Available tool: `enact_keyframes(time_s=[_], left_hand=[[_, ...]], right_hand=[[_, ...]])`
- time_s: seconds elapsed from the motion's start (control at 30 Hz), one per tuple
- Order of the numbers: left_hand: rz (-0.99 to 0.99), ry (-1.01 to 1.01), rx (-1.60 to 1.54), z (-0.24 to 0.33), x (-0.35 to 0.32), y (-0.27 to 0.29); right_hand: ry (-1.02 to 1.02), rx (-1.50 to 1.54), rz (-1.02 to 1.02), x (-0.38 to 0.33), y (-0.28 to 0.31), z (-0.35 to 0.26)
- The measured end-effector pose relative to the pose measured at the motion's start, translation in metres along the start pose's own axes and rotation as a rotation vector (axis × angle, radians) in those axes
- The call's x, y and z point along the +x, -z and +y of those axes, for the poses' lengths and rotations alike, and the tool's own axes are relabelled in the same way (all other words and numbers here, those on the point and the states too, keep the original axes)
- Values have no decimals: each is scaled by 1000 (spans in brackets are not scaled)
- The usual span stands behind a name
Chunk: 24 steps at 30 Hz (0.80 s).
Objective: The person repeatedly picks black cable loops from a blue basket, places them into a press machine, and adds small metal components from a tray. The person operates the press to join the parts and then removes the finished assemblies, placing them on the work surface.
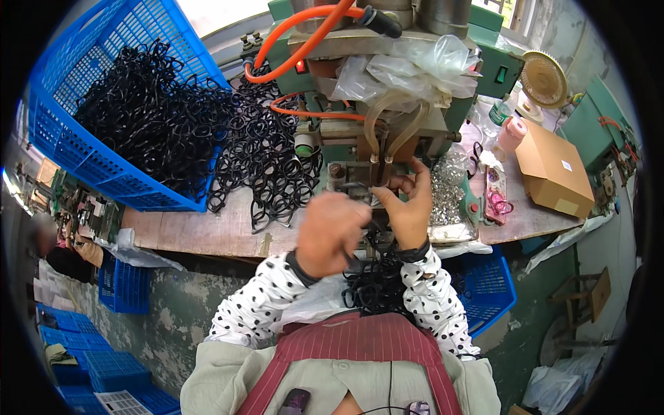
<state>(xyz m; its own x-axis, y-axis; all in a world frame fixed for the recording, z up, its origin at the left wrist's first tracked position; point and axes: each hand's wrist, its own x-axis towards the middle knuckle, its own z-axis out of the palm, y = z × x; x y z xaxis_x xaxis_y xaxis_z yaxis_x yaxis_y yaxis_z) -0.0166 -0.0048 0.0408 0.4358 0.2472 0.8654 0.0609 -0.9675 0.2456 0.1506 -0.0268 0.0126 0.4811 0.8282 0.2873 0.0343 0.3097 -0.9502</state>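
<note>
My left hand (332,232) is smeared by motion in front of the press. Its fingers look curled, and a bit of black shows under it; what it holds I cannot make out. My right hand (409,211) is at the right side of the machine's work spot, thumb and fingers bent together close to the tooling; whatever is between them is hidden. The green press (387,131) stands right ahead, with two clear tubes coming down to its tip. Black looped pieces like eyeglass frames (266,152) lie heaped on the table left of it, and more black pieces (377,287) rest in my lap.
A blue crate (111,173) full of black loops tilts at the left. Small shiny metal parts (448,194) lie right of the press, near a phone (496,197), a pink cup (512,133) and a cardboard box (553,169). Another blue crate (494,287) is below the table.
</note>
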Motion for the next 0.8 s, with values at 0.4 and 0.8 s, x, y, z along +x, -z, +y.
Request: enact_keyframes(time_s=[0.4,0.8], left_hand=[[-329,-189,-86,-11,-21,-30],[-356,-252,23,-9,-19,-24]], right_hand=[[-47,-1134,135,21,160,63],[145,-855,320,12,143,92]])
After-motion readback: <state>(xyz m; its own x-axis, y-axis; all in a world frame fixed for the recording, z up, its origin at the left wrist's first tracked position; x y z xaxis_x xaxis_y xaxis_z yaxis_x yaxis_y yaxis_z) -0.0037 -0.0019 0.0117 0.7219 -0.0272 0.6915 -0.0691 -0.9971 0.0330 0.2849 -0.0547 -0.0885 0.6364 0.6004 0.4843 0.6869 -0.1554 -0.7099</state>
